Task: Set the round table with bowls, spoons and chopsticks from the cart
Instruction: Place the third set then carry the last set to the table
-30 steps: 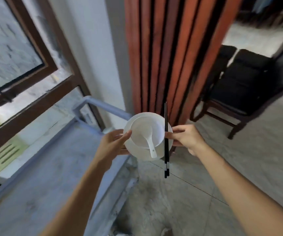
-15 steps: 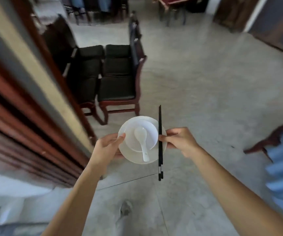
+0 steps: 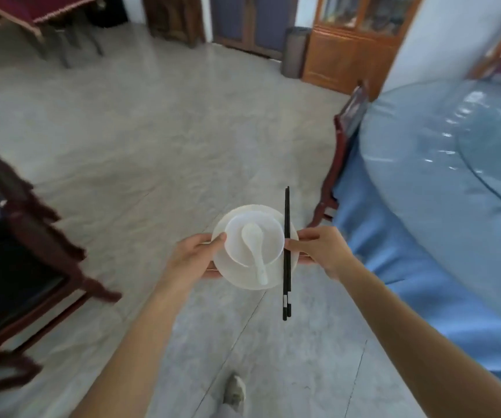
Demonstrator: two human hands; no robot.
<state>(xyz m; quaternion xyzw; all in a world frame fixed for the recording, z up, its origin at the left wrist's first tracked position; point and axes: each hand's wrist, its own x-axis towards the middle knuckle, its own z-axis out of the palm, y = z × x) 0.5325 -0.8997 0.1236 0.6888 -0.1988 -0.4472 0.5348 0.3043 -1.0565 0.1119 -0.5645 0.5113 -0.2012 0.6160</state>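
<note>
**A:** What is carried, and how is it held?

**B:** A white bowl with a ceramic spoon lying in it sits on a plate. The left hand grips the plate's left rim, with the thumb on top beside the bowl wall and the fingers curled beneath. The right hand grips the opposite rim. Its thumb pins a pair of black chopsticks across the plate, and their ends overhang both ahead of and behind that grip.

**A:** Where is the set?

**B:** It is between the two grips, in the air above the floor.

**A:** What has just changed?

**B:** A second ago the cart lay just under the left grip. It is now out of view. The round desk, with a blue cloth under a glass top, lies to the right of the right grip and well apart from it. A wooden chair stands at its edge. Both grips and the stack are as they were.

**A:** What does that mean for the task?

**B:** The pickup appears finished and the carry is under way, but this setting is not yet laid. Reaching the desk probably calls for more travel to the right with the plate kept level, since the spoon rests loose and only a thumb restrains the chopsticks.
</note>
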